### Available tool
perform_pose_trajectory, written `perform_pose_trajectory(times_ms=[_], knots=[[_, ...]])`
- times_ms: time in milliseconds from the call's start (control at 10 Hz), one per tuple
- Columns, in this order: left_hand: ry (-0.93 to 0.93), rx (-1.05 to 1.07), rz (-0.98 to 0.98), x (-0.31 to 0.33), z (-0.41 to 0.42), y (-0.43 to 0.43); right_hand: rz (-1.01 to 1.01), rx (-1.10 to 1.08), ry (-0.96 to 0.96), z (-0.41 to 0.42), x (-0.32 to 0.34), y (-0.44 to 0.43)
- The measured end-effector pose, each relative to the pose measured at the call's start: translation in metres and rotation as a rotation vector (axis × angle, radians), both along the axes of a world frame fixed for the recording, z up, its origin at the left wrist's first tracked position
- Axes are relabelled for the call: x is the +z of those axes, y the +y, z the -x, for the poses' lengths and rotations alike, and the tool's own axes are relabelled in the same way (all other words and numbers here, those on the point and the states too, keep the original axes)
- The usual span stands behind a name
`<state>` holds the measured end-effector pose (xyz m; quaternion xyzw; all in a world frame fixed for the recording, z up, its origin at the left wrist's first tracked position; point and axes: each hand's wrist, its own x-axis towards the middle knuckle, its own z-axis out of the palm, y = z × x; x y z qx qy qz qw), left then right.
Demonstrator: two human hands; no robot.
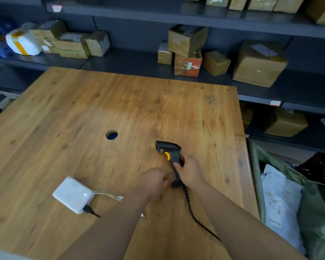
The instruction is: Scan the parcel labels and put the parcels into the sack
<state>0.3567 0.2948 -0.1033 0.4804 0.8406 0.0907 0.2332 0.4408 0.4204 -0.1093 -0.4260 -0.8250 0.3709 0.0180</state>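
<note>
A black barcode scanner (169, 153) with a yellow trigger lies on the wooden table (83, 113), its head pointing to the far left. My right hand (190, 170) grips its handle. My left hand (155, 180) sits just left of the handle's base with curled fingers; whether it pinches anything I cannot tell. The scanner's black cable (197, 218) trails toward me over the table. A green sack (315, 218) stands open beside the table's right edge, with white plastic-wrapped parcels (281, 199) inside it.
A white power bank (72, 194) with a black plug and short white cords lies at the near left. A round cable hole (111, 135) opens mid-table. Dark shelves (139, 59) behind and to the right carry several cardboard parcels (259, 64).
</note>
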Motion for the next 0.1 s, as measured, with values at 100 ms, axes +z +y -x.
perform_pose_trajectory(times_ms=[100], knots=[[0.16, -0.051, 0.112, 0.0105, 0.0157, -0.0008, -0.167, 0.062, -0.122, -0.0027, 0.0173, 0.0]])
